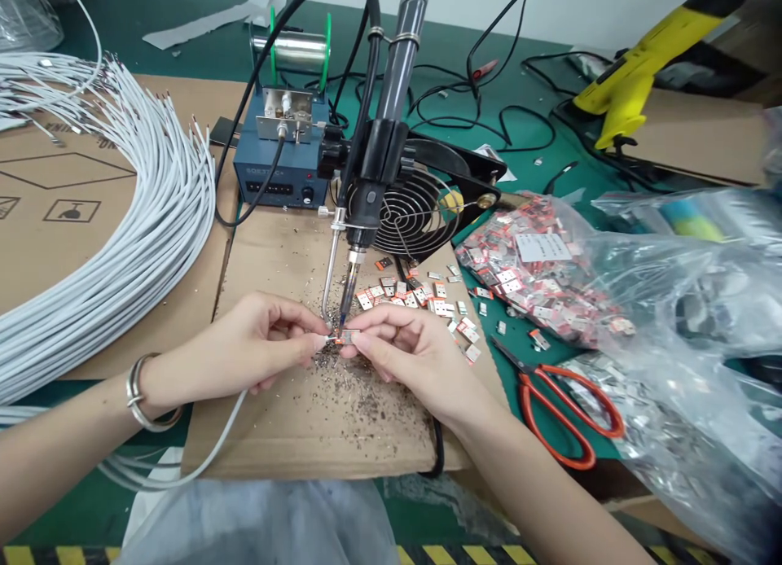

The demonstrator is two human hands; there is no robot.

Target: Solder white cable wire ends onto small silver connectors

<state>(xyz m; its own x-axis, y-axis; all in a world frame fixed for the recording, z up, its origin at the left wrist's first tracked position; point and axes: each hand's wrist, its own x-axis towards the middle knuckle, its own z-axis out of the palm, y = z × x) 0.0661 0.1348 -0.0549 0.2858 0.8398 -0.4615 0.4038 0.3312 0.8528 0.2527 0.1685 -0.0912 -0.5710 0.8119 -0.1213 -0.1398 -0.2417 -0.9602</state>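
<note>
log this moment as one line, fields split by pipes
left hand: pinching white cable | right hand: pinching small connector | soldering iron: tip at connector, contact unclear | red-handled scissors: lying at right

connector (349,336): small, silver metal + orange-red, roughly level, pinched in right hand (409,345), just under iron tip (346,300), contact unclear from where I stand | cable (215,451): thin, white, end in left hand (269,341) at connector's left, joint unclear; rest curves down-left
</note>
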